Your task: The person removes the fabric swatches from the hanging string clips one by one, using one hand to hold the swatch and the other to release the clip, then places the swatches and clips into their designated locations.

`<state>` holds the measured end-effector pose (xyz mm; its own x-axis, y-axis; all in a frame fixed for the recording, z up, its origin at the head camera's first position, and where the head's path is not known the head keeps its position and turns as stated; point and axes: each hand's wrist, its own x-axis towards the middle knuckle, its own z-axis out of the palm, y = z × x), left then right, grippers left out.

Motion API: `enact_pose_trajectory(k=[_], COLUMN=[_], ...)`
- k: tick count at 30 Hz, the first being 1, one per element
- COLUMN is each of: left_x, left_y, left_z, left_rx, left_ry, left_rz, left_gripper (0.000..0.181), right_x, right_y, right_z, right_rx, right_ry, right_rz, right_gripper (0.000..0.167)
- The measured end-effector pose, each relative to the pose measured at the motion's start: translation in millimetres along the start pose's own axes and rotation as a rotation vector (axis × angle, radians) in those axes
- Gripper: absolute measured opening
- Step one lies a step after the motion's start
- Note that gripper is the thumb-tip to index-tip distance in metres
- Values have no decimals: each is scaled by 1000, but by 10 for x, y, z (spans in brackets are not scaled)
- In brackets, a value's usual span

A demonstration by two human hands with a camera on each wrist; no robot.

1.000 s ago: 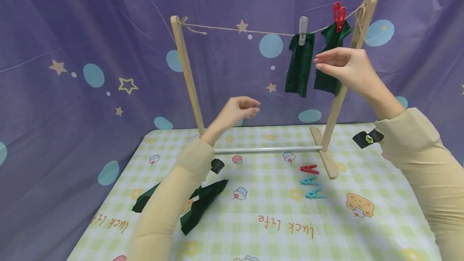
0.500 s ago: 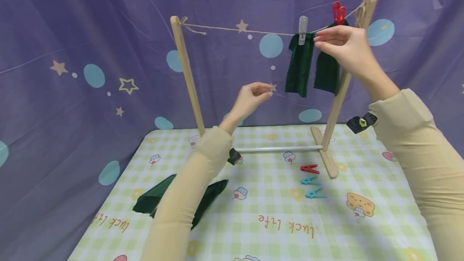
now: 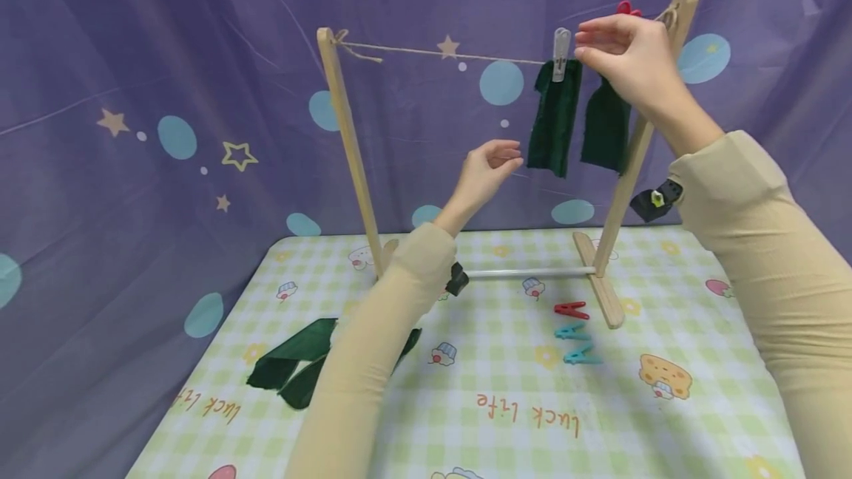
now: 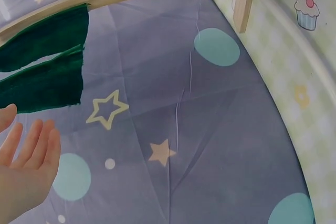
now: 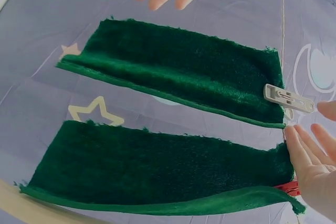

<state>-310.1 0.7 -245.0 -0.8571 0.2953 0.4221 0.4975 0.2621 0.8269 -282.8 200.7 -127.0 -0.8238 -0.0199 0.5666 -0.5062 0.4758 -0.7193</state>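
Two dark green cloth pieces hang from a string line at the rack's right side. A white clothespin clips the left cloth. On the right cloth sits a red clothespin, mostly hidden behind my right hand. That hand is raised at string height, thumb and fingers apart, just right of the white clothespin, holding nothing. My left hand hovers lower, left of the left cloth's bottom edge. Its fingers are loosely bent with nothing between them; the left wrist view shows this hand below the cloths.
The wooden rack has a left post, a right post and a white crossbar. On the checked tablecloth lie a red clothespin, two blue clothespins and more green cloth, partly hidden by my left sleeve.
My right hand has risen from beside the hanging cloths to string height near the white clothespin. My left hand has moved right and up toward the left cloth. The hanging cloths stay in place.
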Motion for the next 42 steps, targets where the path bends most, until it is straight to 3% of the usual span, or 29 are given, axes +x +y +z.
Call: enact_pose_trajectory(k=[10, 21, 35, 42], left_x=[72, 167, 185, 182], left_y=[-55, -67, -101, -84], left_z=[129, 273, 388, 460], left_rx=[-5, -43, -51, -102], left_ry=[-18, -38, 90, 163], left_rz=[-8, -69, -128, -154], left_gripper=[35, 37, 33, 26], right_x=[158, 270, 261, 237], right_y=[-39, -57, -53, -41], right_z=[-9, -26, -11, -27], right_rx=[-131, 31, 76, 120], right_ry=[-107, -187, -170, -162], right_rz=[50, 147, 164, 169], right_gripper=[45, 49, 54, 56])
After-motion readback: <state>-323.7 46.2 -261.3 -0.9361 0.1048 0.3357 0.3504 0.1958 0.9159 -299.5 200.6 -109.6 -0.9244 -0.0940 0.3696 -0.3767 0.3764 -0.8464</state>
